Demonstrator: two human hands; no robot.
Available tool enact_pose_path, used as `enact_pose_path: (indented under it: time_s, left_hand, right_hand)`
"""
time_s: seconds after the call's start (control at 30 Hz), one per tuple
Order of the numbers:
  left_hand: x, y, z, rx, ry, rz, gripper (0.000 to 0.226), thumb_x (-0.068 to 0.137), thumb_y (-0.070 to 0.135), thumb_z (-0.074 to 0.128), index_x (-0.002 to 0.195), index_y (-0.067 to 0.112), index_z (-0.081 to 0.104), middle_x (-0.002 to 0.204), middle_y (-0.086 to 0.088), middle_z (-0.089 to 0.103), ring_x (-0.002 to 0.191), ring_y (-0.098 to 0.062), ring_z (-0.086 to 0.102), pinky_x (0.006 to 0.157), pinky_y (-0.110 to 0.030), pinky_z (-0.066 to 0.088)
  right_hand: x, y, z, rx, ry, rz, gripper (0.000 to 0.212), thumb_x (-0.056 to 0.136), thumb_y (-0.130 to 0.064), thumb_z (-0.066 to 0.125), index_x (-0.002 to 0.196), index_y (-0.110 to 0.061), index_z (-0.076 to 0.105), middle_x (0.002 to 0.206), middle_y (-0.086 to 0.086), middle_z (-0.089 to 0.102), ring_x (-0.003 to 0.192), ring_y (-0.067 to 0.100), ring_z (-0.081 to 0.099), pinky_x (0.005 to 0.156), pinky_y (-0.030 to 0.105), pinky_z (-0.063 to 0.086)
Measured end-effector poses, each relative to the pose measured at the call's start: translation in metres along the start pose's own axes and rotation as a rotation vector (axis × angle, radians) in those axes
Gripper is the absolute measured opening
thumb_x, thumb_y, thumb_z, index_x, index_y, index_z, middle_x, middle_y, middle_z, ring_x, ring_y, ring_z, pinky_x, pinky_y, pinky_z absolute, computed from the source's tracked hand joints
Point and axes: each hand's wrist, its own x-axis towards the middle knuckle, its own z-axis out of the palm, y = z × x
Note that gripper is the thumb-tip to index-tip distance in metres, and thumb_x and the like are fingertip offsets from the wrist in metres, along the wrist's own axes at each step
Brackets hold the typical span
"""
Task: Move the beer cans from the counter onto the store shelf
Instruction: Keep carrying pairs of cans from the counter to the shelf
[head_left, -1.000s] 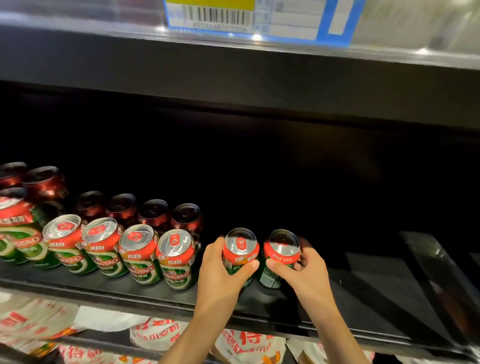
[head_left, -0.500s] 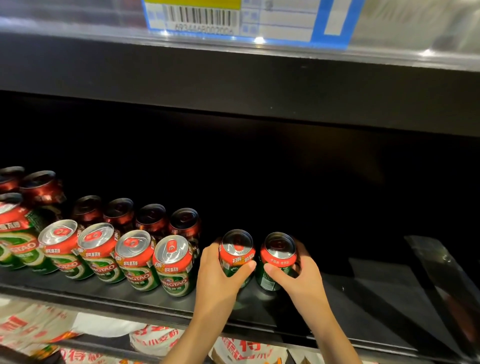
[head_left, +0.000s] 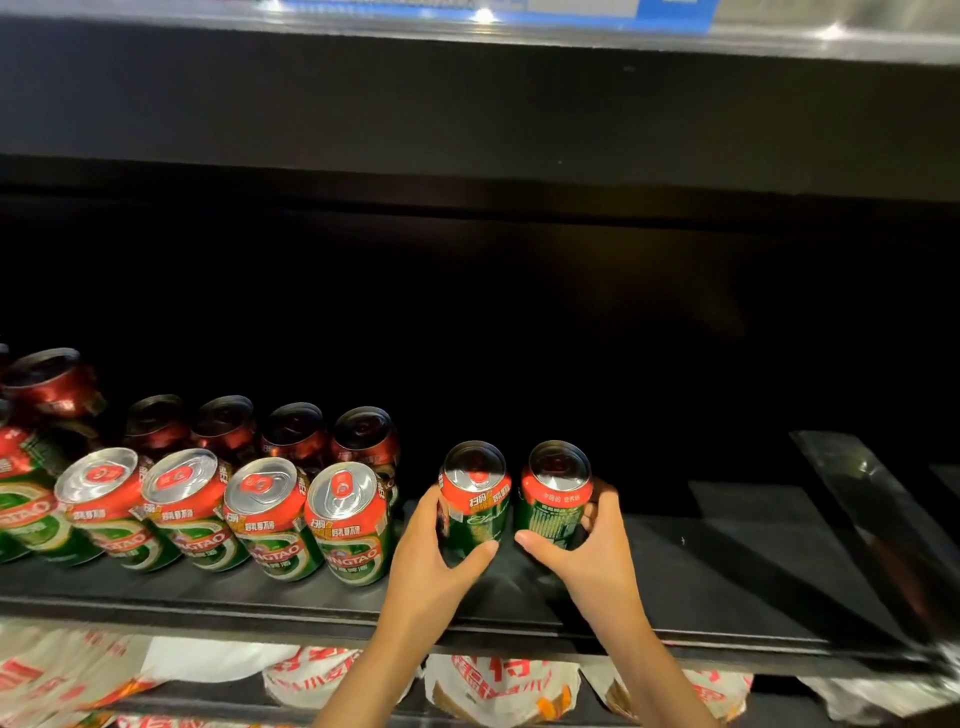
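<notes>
head view: each hand (head_left: 431, 566) grips one beer can (head_left: 475, 499).

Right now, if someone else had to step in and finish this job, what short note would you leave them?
Left hand grips one beer can; right hand grips another. Both cans are upright on the shelf, side by side, apart from the front row of cans on the left.
Done: two rows already stocked.
Left: let go, perhaps close the gap to the row, fill the bare right side. The counter is out of view.
</notes>
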Motion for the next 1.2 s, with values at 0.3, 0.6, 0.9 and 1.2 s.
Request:
enact_pose_path:
  time_s: [0.3, 0.6, 0.9, 1.2]
  left_hand:
    - [-0.002, -0.005, -0.001, -0.026, 0.052, 0.018, 0.065, 0.079, 0.017, 0.073, 0.12, 0.049, 0.034, 0.115, 0.034, 0.045, 0.105, 0.03, 0.037, 0.081, 0.007, 0.029]
    - [-0.003, -0.01, -0.001, 0.008, -0.015, 0.029, 0.061, 0.087, 0.021, 0.062, 0.135, 0.04, 0.03, 0.123, 0.025, 0.047, 0.114, 0.014, 0.042, 0.087, 0.001, 0.032]
    - [-0.004, -0.011, 0.0, -0.084, 0.047, -0.012, 0.063, 0.08, 0.022, 0.073, 0.129, 0.036, 0.036, 0.121, 0.027, 0.047, 0.108, 0.025, 0.04, 0.083, 0.005, 0.032]
    - [-0.002, -0.018, 0.001, 0.0, 0.048, 0.031, 0.058, 0.081, 0.025, 0.07, 0.132, 0.029, 0.041, 0.12, 0.018, 0.045, 0.114, 0.008, 0.044, 0.089, -0.001, 0.035]
  right_hand:
    - [-0.01, -0.007, -0.006, -0.024, -0.055, -0.035, 0.056, 0.074, -0.02, 0.08, 0.117, -0.035, 0.046, 0.115, -0.016, 0.058, 0.105, -0.01, 0.053, 0.08, 0.003, 0.042]
    - [-0.01, -0.014, -0.004, -0.038, -0.084, 0.003, 0.065, 0.068, -0.023, 0.084, 0.111, -0.043, 0.04, 0.111, -0.025, 0.055, 0.102, -0.02, 0.051, 0.075, 0.001, 0.044]
    - [-0.011, -0.01, -0.001, -0.079, -0.011, -0.013, 0.064, 0.066, -0.026, 0.085, 0.114, -0.035, 0.043, 0.114, -0.02, 0.056, 0.107, -0.007, 0.054, 0.084, 0.012, 0.048]
    - [-0.012, -0.017, -0.002, -0.053, -0.084, 0.012, 0.065, 0.071, -0.021, 0.082, 0.116, -0.035, 0.038, 0.11, -0.026, 0.053, 0.099, -0.023, 0.05, 0.073, 0.0, 0.043]
